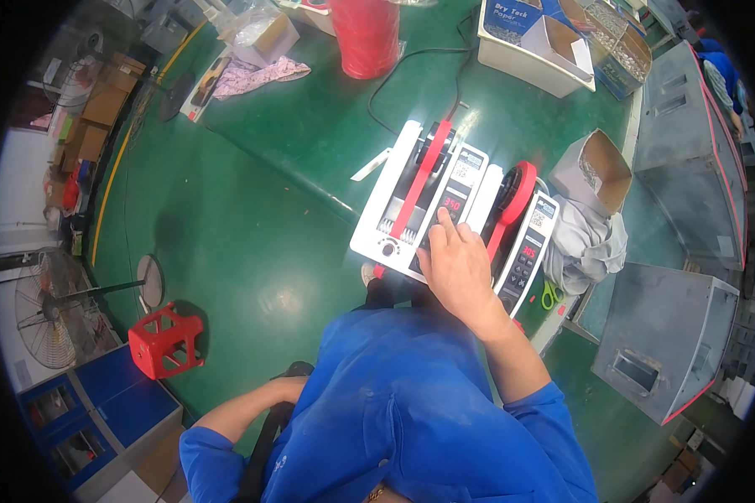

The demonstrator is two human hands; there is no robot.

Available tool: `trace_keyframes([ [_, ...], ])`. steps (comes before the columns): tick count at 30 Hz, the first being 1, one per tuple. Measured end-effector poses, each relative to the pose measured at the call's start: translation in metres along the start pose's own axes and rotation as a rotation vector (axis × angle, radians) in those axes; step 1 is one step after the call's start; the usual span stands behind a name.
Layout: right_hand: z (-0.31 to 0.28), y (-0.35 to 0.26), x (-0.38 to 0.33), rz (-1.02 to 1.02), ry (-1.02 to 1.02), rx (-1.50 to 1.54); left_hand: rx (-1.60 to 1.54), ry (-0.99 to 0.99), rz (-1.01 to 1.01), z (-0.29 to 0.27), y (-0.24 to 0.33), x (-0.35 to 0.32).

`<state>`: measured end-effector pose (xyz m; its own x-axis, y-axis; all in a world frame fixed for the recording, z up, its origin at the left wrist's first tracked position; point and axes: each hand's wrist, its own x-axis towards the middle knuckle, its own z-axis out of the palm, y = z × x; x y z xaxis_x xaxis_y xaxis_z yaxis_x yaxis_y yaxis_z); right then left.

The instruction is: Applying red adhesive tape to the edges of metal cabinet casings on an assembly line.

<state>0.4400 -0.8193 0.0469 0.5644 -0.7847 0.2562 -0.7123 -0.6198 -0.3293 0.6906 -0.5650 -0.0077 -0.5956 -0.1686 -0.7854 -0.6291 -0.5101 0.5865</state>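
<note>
My right hand (460,267) is over the left one of two white tape dispensers (369,237). Its index finger is stretched out to the control panel, just below the lit red display, and I see nothing held in it. Red tape (428,180) runs along this dispenser down to its front rollers. A second tape dispenser (538,225) stands close on the right, bearing a red tape roll (520,193). My left forearm (256,408) reaches back beside my waist; the hand is hidden behind my blue clothing, so its fingers do not show.
Green-handled scissors (551,295) and grey cloth (590,243) lie right of the dispensers, below an open cardboard box (591,172). Grey metal cabinets (667,344) stand farther right. A black cable (411,57) runs behind. At left are a red stool (166,344) and a fan (46,310).
</note>
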Motion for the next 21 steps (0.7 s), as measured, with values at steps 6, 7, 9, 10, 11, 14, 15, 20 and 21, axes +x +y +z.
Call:
trace_keyframes([
  [6, -0.001, 0.0, -0.002, 0.036, -0.067, 0.023, 0.07, -0.001, -0.01, -0.001, 0.006, -0.002],
  [7, -0.001, 0.0, -0.002, 0.036, -0.069, 0.026, 0.065, 0.0, 0.004, 0.0, 0.003, -0.001],
  [9, -0.002, -0.001, -0.002, 0.036, -0.067, 0.027, 0.054, 0.001, 0.032, 0.003, -0.008, 0.003],
  [10, -0.002, -0.001, -0.002, 0.037, -0.066, 0.027, 0.059, 0.005, 0.029, 0.004, -0.008, 0.003],
  [11, -0.002, -0.001, -0.002, 0.038, -0.067, 0.026, 0.063, 0.009, 0.026, 0.004, -0.008, 0.003],
  [14, -0.001, 0.0, -0.002, 0.038, -0.068, 0.025, 0.061, -0.004, 0.002, 0.002, -0.002, 0.002],
  [15, -0.001, -0.001, -0.002, 0.037, -0.067, 0.025, 0.058, -0.013, -0.009, 0.001, 0.001, 0.001],
  [20, -0.001, -0.001, -0.002, 0.036, -0.066, 0.023, 0.064, 0.002, 0.003, 0.002, 0.001, -0.001],
  [21, -0.001, -0.001, -0.002, 0.039, -0.067, 0.023, 0.07, 0.006, 0.0, 0.002, 0.0, -0.001],
])
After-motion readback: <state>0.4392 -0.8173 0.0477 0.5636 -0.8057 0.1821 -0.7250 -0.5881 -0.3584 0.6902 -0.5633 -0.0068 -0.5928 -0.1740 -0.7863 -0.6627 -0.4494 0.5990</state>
